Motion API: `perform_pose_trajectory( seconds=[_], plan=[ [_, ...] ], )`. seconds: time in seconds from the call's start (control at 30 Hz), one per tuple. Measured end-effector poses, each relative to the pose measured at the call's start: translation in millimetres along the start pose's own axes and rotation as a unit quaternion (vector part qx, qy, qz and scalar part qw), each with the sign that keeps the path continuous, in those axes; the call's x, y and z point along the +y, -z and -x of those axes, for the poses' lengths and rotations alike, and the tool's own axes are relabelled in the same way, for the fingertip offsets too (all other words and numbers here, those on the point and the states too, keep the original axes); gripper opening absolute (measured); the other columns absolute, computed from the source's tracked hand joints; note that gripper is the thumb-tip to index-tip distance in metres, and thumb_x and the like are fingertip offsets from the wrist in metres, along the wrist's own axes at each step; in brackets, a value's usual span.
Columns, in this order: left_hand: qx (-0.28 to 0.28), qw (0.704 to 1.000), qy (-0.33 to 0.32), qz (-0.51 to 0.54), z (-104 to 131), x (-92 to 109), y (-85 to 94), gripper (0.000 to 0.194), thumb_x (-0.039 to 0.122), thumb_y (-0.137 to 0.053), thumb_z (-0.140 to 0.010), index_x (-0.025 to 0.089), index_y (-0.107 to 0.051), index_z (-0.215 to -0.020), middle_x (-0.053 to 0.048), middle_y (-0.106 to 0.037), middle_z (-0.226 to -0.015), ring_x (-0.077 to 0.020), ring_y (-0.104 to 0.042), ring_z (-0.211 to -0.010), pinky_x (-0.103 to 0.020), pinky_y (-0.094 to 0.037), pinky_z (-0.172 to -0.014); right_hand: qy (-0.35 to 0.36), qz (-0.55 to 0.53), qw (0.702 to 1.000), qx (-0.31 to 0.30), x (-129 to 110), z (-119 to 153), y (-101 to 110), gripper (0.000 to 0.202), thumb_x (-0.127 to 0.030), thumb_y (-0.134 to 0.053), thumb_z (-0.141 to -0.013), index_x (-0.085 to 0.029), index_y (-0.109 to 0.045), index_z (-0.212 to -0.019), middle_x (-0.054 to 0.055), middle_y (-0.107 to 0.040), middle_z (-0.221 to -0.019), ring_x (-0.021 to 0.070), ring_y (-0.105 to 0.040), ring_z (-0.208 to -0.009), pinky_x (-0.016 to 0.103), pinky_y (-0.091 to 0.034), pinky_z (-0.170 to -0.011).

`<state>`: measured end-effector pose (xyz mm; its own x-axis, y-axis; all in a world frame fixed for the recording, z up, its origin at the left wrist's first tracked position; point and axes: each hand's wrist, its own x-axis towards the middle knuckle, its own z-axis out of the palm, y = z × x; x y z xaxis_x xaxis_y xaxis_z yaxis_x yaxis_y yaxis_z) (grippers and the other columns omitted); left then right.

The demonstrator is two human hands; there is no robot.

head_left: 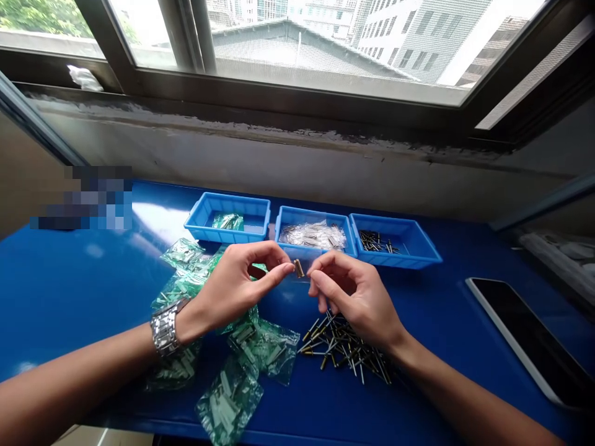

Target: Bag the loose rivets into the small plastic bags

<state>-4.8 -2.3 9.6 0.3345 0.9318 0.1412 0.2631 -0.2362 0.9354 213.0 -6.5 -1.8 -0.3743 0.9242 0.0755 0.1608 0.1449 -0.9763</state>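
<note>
My left hand [248, 272], with a metal watch on its wrist, pinches a small clear bag holding brass-coloured pieces [299, 268]. Just to the right, my right hand [351, 288] has its thumb and forefinger pressed together near the bag's edge; whether anything is between them is too small to tell. Below my right hand lies a loose pile of thin metal pins [348, 350] with brass-coloured and dark ends. Green plastic bags with pale pieces [225, 402] are spread under and around my left forearm.
Three blue trays stand in a row behind my hands: the left [255, 237] holds a green bag, the middle [351, 229] clear bags, the right [418, 263] dark pins. A phone [525, 341] lies at the right on the blue table [106, 297].
</note>
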Motion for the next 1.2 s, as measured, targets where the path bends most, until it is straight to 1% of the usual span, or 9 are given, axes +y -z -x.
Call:
perform_pose_trajectory(
  seconds=[0.13, 0.3, 0.37, 0.43, 0.53, 0.67, 0.83, 1.0, 1.2],
  plan=[
    [-0.001, 1.0, -0.009, -0.027, 1, 0, -0.8, 0.022, 0.034, -0.066, -0.096, 0.015, -0.072, -0.087, -0.003, -0.069, -0.076, -0.0108, -0.059, -0.062, -0.017, -0.047, -0.05, 0.015, 0.051, 0.998, 0.032, -2, 0, 0, 0.018, -0.035, -0.068, -0.096, -0.018, -0.071, -0.092, -0.002, -0.065, -0.062, 0.0084, -0.059, -0.049, 0.02, -0.05, -0.048],
    [-0.001, 0.999, -0.029, -0.036, 3, -1, -0.4, 0.02, 0.033, -0.068, -0.096, 0.016, -0.074, -0.088, -0.002, -0.07, -0.073, -0.0088, -0.054, -0.055, -0.017, -0.043, -0.045, 0.022, 0.049, 0.998, 0.038, -3, 0, 0, 0.015, -0.031, -0.069, -0.095, -0.017, -0.074, -0.099, -0.003, -0.066, -0.059, 0.0078, -0.058, -0.043, 0.02, -0.049, -0.043],
    [0.003, 0.999, -0.039, -0.031, 3, -1, 0.1, 0.017, 0.032, -0.069, -0.095, 0.016, -0.075, -0.091, -0.001, -0.069, -0.069, -0.0083, -0.055, -0.052, -0.018, -0.045, -0.044, 0.028, 0.029, 0.998, 0.039, -2, 0, 0, 0.014, -0.029, -0.069, -0.095, -0.017, -0.074, -0.1, -0.001, -0.071, -0.068, 0.0086, -0.062, -0.045, 0.021, -0.052, -0.044],
    [0.011, 0.998, -0.056, -0.023, 4, -2, 0.3, 0.013, 0.029, -0.07, -0.095, 0.016, -0.074, -0.094, -0.001, -0.071, -0.07, -0.0096, -0.062, -0.053, -0.019, -0.052, -0.047, 0.034, 0.016, 0.998, 0.047, -1, 1, -1, 0.014, -0.028, -0.069, -0.095, -0.017, -0.075, -0.102, 0.004, -0.076, -0.083, 0.0115, -0.07, -0.052, 0.021, -0.054, -0.044],
    [0.034, 0.994, -0.099, -0.031, 5, -2, -0.3, 0.008, 0.022, -0.071, -0.094, 0.017, -0.074, -0.099, -0.003, -0.077, -0.085, -0.0136, -0.074, -0.072, -0.021, -0.062, -0.06, 0.049, 0.024, 0.996, 0.069, 1, 2, -1, 0.016, -0.024, -0.069, -0.095, -0.02, -0.076, -0.108, 0.007, -0.077, -0.102, 0.0166, -0.077, -0.068, 0.02, -0.054, -0.042],
    [0.067, 0.985, -0.149, -0.061, 5, -3, -1.5, 0.014, 0.015, -0.07, -0.094, 0.017, -0.072, -0.108, -0.005, -0.079, -0.103, -0.0167, -0.076, -0.094, -0.027, -0.067, -0.082, 0.09, 0.051, 0.991, 0.09, 2, 5, -1, 0.029, -0.019, -0.068, -0.094, -0.027, -0.073, -0.122, 0.006, -0.074, -0.119, 0.0194, -0.078, -0.082, 0.022, -0.06, -0.046],
    [0.068, 0.982, -0.166, -0.062, 6, -6, -1.7, 0.02, 0.015, -0.068, -0.096, 0.017, -0.069, -0.116, -0.007, -0.077, -0.113, -0.019, -0.075, -0.106, -0.033, -0.066, -0.091, 0.128, 0.074, 0.984, 0.097, 1, 7, -2, 0.033, -0.017, -0.068, -0.094, -0.026, -0.071, -0.126, 0.007, -0.074, -0.123, 0.025, -0.079, -0.094, 0.03, -0.067, -0.059],
    [0.074, 0.976, -0.189, -0.083, 7, -7, -0.4, 0.022, 0.013, -0.068, -0.096, 0.019, -0.068, -0.117, -0.005, -0.077, -0.116, -0.0178, -0.074, -0.108, -0.033, -0.066, -0.092, 0.159, 0.095, 0.977, 0.104, 2, 9, -3, 0.036, -0.013, -0.07, -0.092, -0.026, -0.071, -0.126, 0.005, -0.075, -0.124, 0.0255, -0.079, -0.097, 0.034, -0.07, -0.067],
    [0.088, 0.964, -0.225, -0.115, 8, -8, 0.6, 0.022, 0.011, -0.068, -0.095, 0.021, -0.068, -0.116, -0.003, -0.077, -0.116, -0.0176, -0.074, -0.11, -0.034, -0.064, -0.096, 0.172, 0.115, 0.972, 0.115, 1, 10, -3, 0.039, -0.011, -0.07, -0.09, -0.027, -0.072, -0.126, 0.004, -0.076, -0.123, 0.0258, -0.079, -0.097, 0.035, -0.071, -0.069]
  ],
)
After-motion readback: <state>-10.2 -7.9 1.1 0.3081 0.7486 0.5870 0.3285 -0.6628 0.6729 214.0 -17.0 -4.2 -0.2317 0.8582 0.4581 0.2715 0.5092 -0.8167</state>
